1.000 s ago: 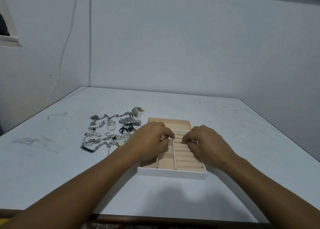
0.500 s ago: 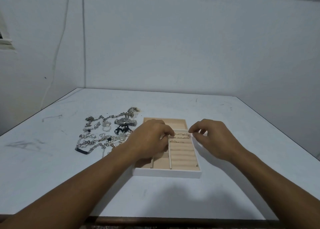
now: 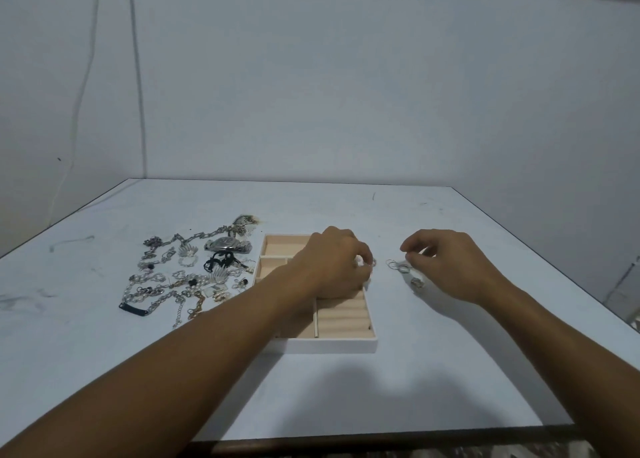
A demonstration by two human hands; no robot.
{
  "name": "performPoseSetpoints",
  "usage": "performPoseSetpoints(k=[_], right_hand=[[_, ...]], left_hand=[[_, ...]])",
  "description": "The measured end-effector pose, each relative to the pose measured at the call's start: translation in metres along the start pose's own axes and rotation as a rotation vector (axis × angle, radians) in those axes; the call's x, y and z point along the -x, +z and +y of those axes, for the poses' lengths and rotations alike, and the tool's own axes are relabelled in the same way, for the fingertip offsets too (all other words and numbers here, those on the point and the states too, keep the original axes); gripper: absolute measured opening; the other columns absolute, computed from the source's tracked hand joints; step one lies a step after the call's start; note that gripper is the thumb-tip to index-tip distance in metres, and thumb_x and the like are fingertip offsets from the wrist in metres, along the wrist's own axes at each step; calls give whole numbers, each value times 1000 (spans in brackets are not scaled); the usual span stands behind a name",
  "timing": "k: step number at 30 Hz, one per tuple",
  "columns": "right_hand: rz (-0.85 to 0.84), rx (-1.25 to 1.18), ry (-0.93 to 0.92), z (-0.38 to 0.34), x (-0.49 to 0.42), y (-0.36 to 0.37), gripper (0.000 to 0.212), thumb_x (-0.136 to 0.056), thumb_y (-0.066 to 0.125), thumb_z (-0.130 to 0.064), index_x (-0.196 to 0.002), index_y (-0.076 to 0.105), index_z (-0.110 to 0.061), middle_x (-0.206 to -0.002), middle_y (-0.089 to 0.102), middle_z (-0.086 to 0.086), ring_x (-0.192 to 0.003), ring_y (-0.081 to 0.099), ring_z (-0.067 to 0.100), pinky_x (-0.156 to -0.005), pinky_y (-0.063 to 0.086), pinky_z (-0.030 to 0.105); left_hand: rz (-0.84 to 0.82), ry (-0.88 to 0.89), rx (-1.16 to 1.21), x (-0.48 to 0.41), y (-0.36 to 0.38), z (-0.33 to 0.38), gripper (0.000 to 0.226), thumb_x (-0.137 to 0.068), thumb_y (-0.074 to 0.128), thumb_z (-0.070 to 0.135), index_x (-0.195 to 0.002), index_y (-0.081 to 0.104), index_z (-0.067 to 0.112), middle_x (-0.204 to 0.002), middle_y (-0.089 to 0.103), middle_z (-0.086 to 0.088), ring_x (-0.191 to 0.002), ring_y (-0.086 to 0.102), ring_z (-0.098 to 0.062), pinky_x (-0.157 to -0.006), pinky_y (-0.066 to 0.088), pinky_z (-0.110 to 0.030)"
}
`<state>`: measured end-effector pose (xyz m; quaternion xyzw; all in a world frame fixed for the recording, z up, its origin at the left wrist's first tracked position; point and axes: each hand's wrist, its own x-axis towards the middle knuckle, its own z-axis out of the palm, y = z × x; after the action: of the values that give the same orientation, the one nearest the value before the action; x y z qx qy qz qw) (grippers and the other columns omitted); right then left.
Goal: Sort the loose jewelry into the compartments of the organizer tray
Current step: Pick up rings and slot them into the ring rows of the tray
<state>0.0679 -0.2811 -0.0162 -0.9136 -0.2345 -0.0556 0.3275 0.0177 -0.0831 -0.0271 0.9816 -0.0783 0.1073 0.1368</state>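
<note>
Now, left hand (image 3: 334, 267) over tray (image 3: 332, 345), curled

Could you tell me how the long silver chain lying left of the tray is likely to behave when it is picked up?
The silver chain would probably go floppy and dangle, since its links lie in loose curves on the table. It may snag neighbours, as it lies tangled in the jewelry pile. Its chunky metal links suggest some weight.
</note>
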Motion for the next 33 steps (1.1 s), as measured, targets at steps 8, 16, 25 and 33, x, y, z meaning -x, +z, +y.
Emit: performPoseSetpoints(k=[8, 16, 25, 33], right_hand=[[-9, 61, 104, 26, -1, -12, 10, -89, 62, -23, -91, 66, -32, -90, 65, -18, -83, 60, -1, -64, 41, 19], [-62, 97, 179, 38, -11, -4, 7, -84, 63, -28, -89, 66, -30, -98, 67, -10, -88, 64, 11, -71, 45, 26], [-123, 140, 207, 25, -27, 11, 8, -80, 66, -34, -77, 67, -27, -82, 70, -8, -79, 67, 14, -77, 57, 36], [-107, 155, 185, 25, -29, 19, 13, -85, 67, -28, -73, 63, -23, -75, 70, -6, -76, 65, 15, -73, 53, 34]], left_hand=[[-115, -10, -63, -22, 15, 20, 35, -88, 53, 45, -120, 60, 32, -131, 50, -1, -129, 33, -23, -101, 26, -41], [-139, -37, -180, -43, 26, 32, 36, -95, 43, 38, -129, 51, 34, -134, 47, -4, -127, 33, -27, -100, 26, -44], [-163, -55, -160, -57, 30, 28, 26, -96, 45, 36, -119, 58, 39, -130, 50, -2, -125, 34, -27, -97, 26, -48], [-172, -43, -176, -66, 31, 31, 19, -94, 52, 31, -112, 58, 28, -122, 51, -4, -121, 34, -28, -90, 27, -46]])
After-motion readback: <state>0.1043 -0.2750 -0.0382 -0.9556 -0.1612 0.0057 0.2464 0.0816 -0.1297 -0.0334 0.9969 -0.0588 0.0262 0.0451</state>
